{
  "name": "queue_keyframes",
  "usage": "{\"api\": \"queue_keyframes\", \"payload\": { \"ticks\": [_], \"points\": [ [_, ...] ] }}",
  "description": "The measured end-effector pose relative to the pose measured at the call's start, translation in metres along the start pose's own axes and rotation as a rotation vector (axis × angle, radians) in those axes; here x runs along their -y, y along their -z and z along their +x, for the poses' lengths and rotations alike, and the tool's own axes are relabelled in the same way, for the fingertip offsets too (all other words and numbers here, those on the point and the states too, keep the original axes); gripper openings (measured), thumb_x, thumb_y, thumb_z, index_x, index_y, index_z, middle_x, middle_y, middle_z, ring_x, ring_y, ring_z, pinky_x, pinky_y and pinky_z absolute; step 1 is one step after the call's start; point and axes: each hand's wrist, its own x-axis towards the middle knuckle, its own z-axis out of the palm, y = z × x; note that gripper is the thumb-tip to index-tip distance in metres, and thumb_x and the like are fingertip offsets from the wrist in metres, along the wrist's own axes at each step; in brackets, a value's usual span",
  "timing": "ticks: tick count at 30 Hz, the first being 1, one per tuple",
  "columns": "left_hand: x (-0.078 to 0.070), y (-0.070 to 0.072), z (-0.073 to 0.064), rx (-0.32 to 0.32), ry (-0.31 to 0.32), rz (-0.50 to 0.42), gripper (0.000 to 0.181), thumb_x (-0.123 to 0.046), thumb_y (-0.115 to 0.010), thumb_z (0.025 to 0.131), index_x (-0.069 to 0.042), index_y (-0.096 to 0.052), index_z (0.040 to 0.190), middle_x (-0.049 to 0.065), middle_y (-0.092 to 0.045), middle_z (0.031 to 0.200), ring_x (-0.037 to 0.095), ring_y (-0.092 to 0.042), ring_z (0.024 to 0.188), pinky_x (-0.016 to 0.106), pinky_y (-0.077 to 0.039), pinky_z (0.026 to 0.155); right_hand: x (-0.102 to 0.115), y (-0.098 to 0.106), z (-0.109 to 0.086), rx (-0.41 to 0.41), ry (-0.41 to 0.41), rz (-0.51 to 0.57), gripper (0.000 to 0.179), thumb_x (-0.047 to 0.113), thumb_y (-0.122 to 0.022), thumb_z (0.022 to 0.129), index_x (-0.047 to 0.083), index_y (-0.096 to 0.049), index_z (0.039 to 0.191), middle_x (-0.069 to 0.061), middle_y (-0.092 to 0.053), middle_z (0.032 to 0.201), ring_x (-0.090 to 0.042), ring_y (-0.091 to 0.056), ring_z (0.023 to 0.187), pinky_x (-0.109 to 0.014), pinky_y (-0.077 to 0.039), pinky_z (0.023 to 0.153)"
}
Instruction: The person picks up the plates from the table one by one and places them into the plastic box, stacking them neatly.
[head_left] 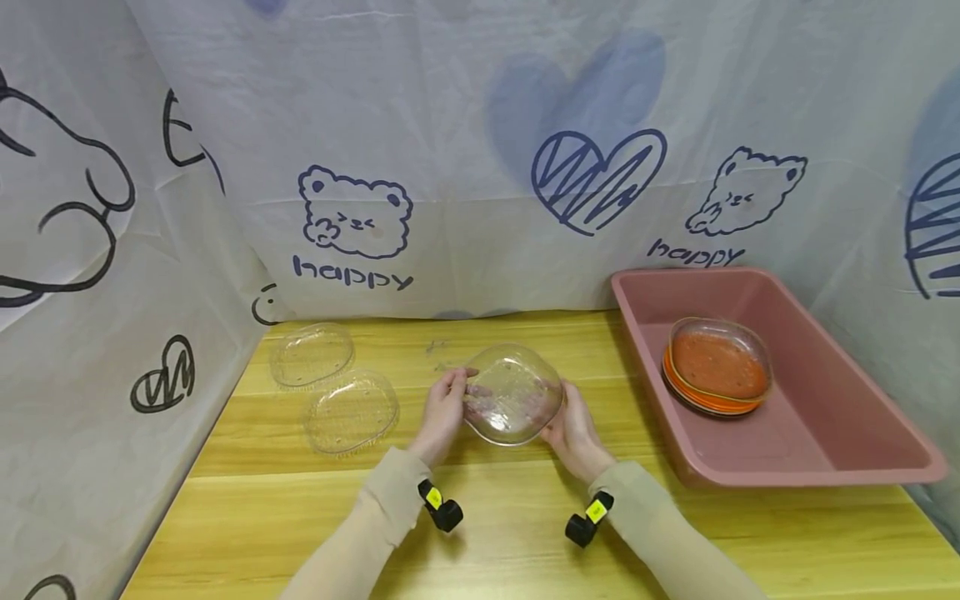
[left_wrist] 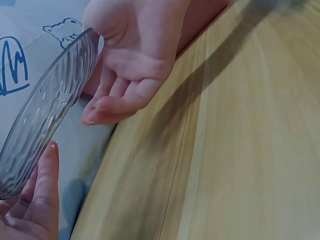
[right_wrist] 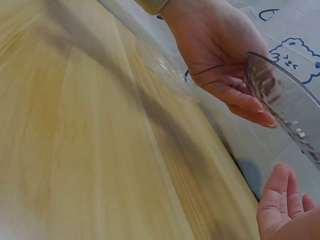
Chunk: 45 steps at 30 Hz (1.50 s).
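Observation:
A clear, rounded-square plate (head_left: 513, 396) with a rippled wall is held up over the middle of the table. At its left rim my left hand (head_left: 441, 417) grips it, thumb over the edge; in the right wrist view the fingers of this left hand (right_wrist: 220, 65) lie under the plate. My right hand (head_left: 576, 433) holds the opposite rim, with its fingers partly hidden below the plate. In the left wrist view the rim (left_wrist: 90, 37) meets that right hand (left_wrist: 140, 60) at the thumb side.
Two similar clear plates (head_left: 351, 412) lie at the left of the wooden table (head_left: 480, 533). On the right stands a pink tub (head_left: 810, 458) holding a stack of orange plates (head_left: 712, 407) with a clear one on top. A printed white cloth (head_left: 465, 167) hangs behind.

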Motion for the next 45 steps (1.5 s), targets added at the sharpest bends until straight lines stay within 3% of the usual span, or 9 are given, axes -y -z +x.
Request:
{"api": "queue_keyframes", "payload": {
  "ticks": [4, 7, 13, 18, 22, 29, 35, 40, 45],
  "points": [
    [0.002, -0.004, 0.000, -0.027, 0.000, -0.021, 0.043, -0.027, -0.031, 0.112, 0.004, -0.055, 0.131, 0.025, -0.073, 0.108, 0.003, -0.063, 0.060, 0.019, -0.054, 0.058, 0.002, -0.002, 0.001, 0.014, 0.010, 0.037, 0.060, 0.039, -0.015, 0.109, 0.006, -0.021, 0.159, -0.022, -0.026, 0.164, -0.036, -0.029, 0.151, -0.053, -0.026, 0.126],
    [0.002, -0.005, -0.002, -0.038, 0.014, -0.032, 0.042, -0.028, -0.031, 0.112, 0.001, -0.054, 0.133, 0.025, -0.073, 0.112, 0.004, -0.063, 0.060, 0.020, -0.054, 0.058, 0.003, -0.003, 0.001, 0.002, 0.004, 0.041, 0.058, 0.040, -0.014, 0.109, 0.008, -0.026, 0.155, -0.021, -0.032, 0.161, -0.033, -0.035, 0.148, -0.050, -0.029, 0.125],
    [0.004, -0.008, -0.004, -0.075, 0.010, -0.025, 0.041, -0.029, -0.032, 0.112, 0.000, -0.053, 0.132, 0.024, -0.072, 0.115, 0.003, -0.059, 0.059, 0.024, -0.048, 0.056, 0.004, -0.003, 0.000, -0.041, -0.003, 0.003, 0.046, 0.045, -0.016, 0.109, 0.014, -0.046, 0.124, -0.006, -0.067, 0.121, -0.014, -0.065, 0.107, -0.033, -0.051, 0.096],
    [0.007, -0.014, -0.005, -0.092, 0.002, -0.074, 0.040, -0.025, -0.031, 0.112, 0.004, -0.049, 0.132, 0.027, -0.070, 0.115, 0.004, -0.061, 0.060, 0.021, -0.052, 0.058, 0.004, -0.004, 0.001, -0.043, 0.002, 0.024, 0.046, 0.042, -0.021, 0.109, 0.009, -0.048, 0.125, 0.005, -0.070, 0.095, -0.010, -0.066, 0.086, -0.027, -0.054, 0.081],
    [0.009, -0.019, -0.006, -0.095, -0.005, -0.114, 0.040, -0.023, -0.030, 0.112, 0.005, -0.047, 0.135, 0.028, -0.069, 0.116, 0.006, -0.066, 0.065, 0.022, -0.058, 0.062, 0.004, -0.007, 0.004, -0.064, 0.008, 0.046, 0.037, 0.034, -0.030, 0.107, 0.007, -0.049, 0.125, 0.000, -0.071, 0.099, -0.012, -0.068, 0.089, -0.031, -0.056, 0.084],
    [0.008, -0.027, -0.012, -0.174, 0.035, -0.036, 0.039, -0.031, -0.035, 0.111, -0.004, -0.052, 0.134, 0.010, -0.058, 0.108, 0.009, -0.047, 0.068, 0.027, -0.047, 0.063, 0.003, -0.010, 0.006, -0.077, 0.008, 0.035, 0.035, 0.023, -0.037, 0.107, 0.002, -0.045, 0.135, 0.000, -0.066, 0.103, -0.009, -0.067, 0.090, -0.028, -0.056, 0.084],
    [0.008, -0.034, -0.016, -0.175, 0.037, -0.084, 0.040, -0.029, -0.035, 0.111, -0.002, -0.047, 0.137, 0.019, -0.059, 0.125, 0.009, -0.054, 0.076, 0.027, -0.051, 0.066, 0.000, -0.009, 0.008, -0.078, 0.028, 0.039, 0.031, 0.007, -0.034, 0.104, 0.000, -0.041, 0.133, 0.003, -0.073, 0.085, -0.006, -0.070, 0.071, -0.022, -0.059, 0.069],
    [0.011, -0.037, -0.016, -0.153, 0.059, -0.131, 0.038, -0.029, -0.034, 0.111, -0.003, -0.045, 0.136, 0.019, -0.059, 0.126, 0.011, -0.059, 0.084, 0.023, -0.051, 0.069, 0.000, -0.006, 0.007, -0.074, 0.025, 0.019, 0.032, 0.008, -0.033, 0.105, 0.001, -0.043, 0.134, 0.003, -0.074, 0.088, -0.006, -0.071, 0.071, -0.022, -0.060, 0.069],
    [0.014, -0.039, -0.015, -0.140, 0.057, -0.156, 0.038, -0.027, -0.033, 0.111, -0.002, -0.043, 0.138, 0.023, -0.054, 0.138, 0.021, -0.064, 0.105, 0.025, -0.058, 0.077, -0.001, -0.006, 0.008, -0.088, 0.016, 0.006, 0.036, 0.009, -0.034, 0.105, -0.002, -0.040, 0.139, 0.004, -0.073, 0.087, -0.006, -0.070, 0.071, -0.022, -0.059, 0.068]
  ]
}}
